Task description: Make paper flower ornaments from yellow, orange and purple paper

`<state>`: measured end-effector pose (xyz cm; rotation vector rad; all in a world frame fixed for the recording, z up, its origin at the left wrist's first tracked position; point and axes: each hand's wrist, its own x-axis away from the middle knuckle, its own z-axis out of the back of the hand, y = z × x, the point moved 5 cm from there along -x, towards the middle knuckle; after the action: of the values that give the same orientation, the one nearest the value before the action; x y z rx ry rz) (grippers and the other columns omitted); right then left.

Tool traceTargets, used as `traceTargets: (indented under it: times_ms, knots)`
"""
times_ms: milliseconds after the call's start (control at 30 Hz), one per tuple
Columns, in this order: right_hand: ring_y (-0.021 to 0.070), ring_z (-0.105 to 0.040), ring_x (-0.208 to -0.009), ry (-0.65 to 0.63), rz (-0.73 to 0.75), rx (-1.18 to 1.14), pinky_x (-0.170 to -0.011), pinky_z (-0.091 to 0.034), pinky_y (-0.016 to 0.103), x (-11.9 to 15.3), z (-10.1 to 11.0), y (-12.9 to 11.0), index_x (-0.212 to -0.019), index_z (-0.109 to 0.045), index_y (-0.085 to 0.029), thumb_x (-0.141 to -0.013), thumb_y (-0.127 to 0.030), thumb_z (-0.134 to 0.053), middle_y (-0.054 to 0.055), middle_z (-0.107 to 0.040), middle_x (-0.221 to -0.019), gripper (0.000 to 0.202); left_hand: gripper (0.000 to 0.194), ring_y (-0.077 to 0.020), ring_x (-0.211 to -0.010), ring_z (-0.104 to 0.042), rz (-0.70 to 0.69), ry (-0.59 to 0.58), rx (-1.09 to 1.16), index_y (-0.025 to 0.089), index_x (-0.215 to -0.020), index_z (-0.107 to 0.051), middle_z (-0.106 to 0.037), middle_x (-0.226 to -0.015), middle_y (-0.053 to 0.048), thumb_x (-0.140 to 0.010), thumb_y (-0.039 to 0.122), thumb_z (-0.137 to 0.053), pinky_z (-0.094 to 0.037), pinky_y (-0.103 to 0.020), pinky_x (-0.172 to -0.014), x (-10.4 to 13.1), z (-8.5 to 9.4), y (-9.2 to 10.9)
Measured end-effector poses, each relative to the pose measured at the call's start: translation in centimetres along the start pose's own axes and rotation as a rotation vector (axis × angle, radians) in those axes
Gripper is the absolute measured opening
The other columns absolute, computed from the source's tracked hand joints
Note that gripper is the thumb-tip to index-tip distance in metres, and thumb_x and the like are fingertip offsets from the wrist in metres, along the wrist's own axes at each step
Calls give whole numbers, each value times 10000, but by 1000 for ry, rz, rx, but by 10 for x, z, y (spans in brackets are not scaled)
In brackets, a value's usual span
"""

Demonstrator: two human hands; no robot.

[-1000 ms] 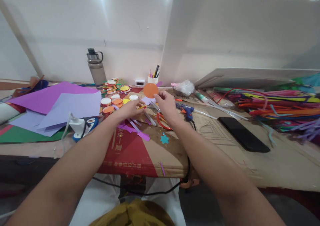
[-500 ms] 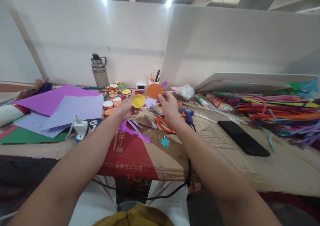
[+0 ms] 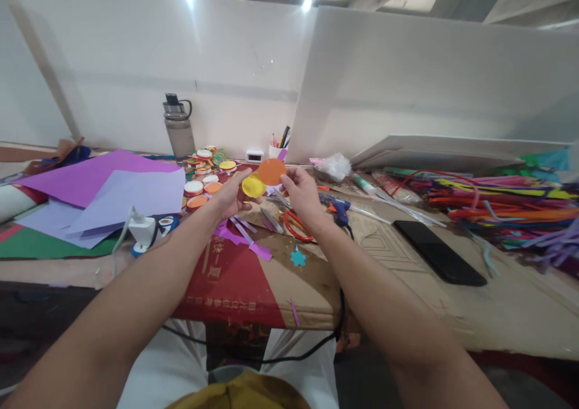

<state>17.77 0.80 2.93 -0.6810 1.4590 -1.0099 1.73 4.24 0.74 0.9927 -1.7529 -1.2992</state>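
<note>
Between the thumb and fingers of my left hand (image 3: 231, 198) is a small round yellow disc (image 3: 253, 185), its face turned toward me. My right hand (image 3: 302, 192) pinches the right edge of a flat orange paper circle (image 3: 271, 172). The circle's lower left edge overlaps the top right of the disc in view; whether they touch I cannot tell. Below my right hand lie orange-handled scissors (image 3: 296, 225), partly hidden. A blue glue gun (image 3: 341, 210) rests right of that wrist.
White and orange round pieces (image 3: 193, 187) sit left of my left hand. Purple sheets (image 3: 131, 198) and a bottle (image 3: 178, 128) stand farther left. A black phone (image 3: 438, 252) and colourful pipe cleaners (image 3: 506, 204) lie to the right. A teal flower shape (image 3: 297, 256) is in front.
My right hand has brought the orange circle left and slightly down, so it now overlaps the yellow disc in view. My left hand keeps holding the disc.
</note>
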Motion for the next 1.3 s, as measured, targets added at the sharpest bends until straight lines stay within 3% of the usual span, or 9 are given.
traceTargets:
  times_ms: [167,433,533,700,767,900,1000,1133,1300]
  knots:
    - [84,-516,-593,-5,0,20,-601,-443,242,0,0,0,-864,-551,-194,-804,-280,-521,-17,-596,-802,108,275,-151,-542,-643,-22,102,-70,140,-935,-607,-707,-786,-69,-668,202,-598,-366,-202,-420,-2,4,-2]
    - [135,-535,-676,52,-37,231,-640,-428,263,-8,12,14,-803,-567,-184,-775,-292,-505,1,-598,-743,128,234,-131,-639,-637,-110,282,-14,145,-850,-635,-687,-776,-36,-626,203,-675,-424,-214,-510,-3,15,1]
    - [142,-555,-694,26,-43,241,-677,-442,274,-8,12,15,-795,-576,-181,-766,-269,-499,8,-614,-750,120,257,-120,-695,-621,-153,215,17,142,-841,-666,-689,-815,-39,-604,212,-738,-453,-209,-552,-4,13,3]
    - [140,-558,-669,-69,-47,196,-672,-461,280,-5,4,13,-799,-596,-185,-773,-282,-518,5,-627,-744,127,300,-148,-807,-639,-170,-78,1,114,-869,-719,-710,-928,-92,-622,259,-808,-527,-255,-688,-3,-7,-1]
    - [144,-562,-677,-98,-54,205,-675,-467,283,-3,0,13,-801,-606,-184,-778,-289,-523,8,-633,-748,136,326,-156,-822,-640,-172,-100,12,105,-878,-728,-707,-942,-97,-620,279,-824,-551,-282,-725,-2,-11,-4]
    - [150,-581,-702,-108,-73,235,-702,-482,296,-4,0,17,-870,-629,-184,-807,-338,-521,14,-651,-777,199,363,-175,-835,-636,-187,-15,12,101,-859,-719,-694,-922,-90,-589,308,-845,-588,-310,-697,-3,-9,-9]
    - [157,-595,-739,-41,-107,351,-735,-489,311,-11,12,20,-892,-628,-179,-819,-355,-525,19,-661,-801,217,343,-166,-782,-618,-174,101,-58,106,-832,-704,-682,-881,-77,-597,319,-835,-581,-277,-579,-1,-1,-9]
    - [183,-620,-825,26,-152,618,-793,-486,336,-13,47,14,-959,-635,-157,-863,-351,-503,65,-682,-894,254,280,-147,-736,-598,-198,188,-107,115,-803,-687,-668,-856,-51,-617,282,-812,-567,-259,-533,0,5,-5]
    - [353,-581,-1091,-8,-160,1283,-923,-428,461,10,95,8,-1063,-635,-68,-825,-388,-613,272,-619,-1122,400,154,-151,-742,-628,-256,224,-96,140,-746,-658,-638,-776,-19,-644,174,-769,-561,-266,-607,-6,10,-4]
